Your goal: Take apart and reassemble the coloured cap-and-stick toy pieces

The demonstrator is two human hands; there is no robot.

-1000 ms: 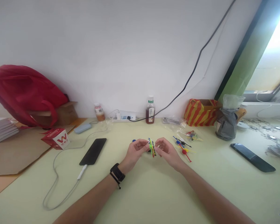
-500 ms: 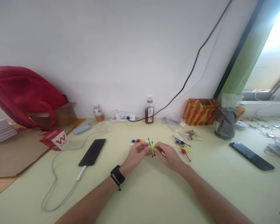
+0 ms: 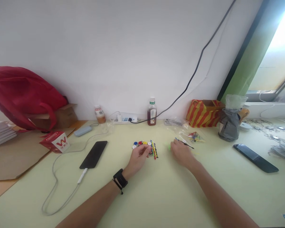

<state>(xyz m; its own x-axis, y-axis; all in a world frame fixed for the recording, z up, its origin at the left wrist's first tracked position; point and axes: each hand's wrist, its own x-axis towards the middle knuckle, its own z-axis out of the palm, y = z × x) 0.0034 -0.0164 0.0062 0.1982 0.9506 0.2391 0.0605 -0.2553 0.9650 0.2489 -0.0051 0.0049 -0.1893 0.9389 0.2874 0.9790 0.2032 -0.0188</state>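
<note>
My left hand (image 3: 138, 156) rests by a group of small coloured discs (image 3: 140, 143), thumb and index finger pinched together; what they hold, if anything, is too small to make out. Just right of those fingertips lies a bundle of thin coloured plastic sticks (image 3: 154, 150). Farther right, my right hand (image 3: 181, 154) is low over the table, palm down, with a bright green plastic piece (image 3: 169, 147) at its fingertips. A dark stick piece (image 3: 186, 144) shows beyond that hand, which hides most of the other pieces there.
A clear bag of coloured parts (image 3: 195, 136) lies behind my right hand. A dark bottle (image 3: 152, 112) stands by the power strip (image 3: 125, 119). Phones lie at left (image 3: 93, 155) and right (image 3: 255, 158); a charging cable (image 3: 54, 172) loops across the left side.
My hands have parted. The right hand has moved right with the green piece, over the stick-and-disc pieces. My left hand has stayed about where it was, and the stick bundle is now uncovered.
</note>
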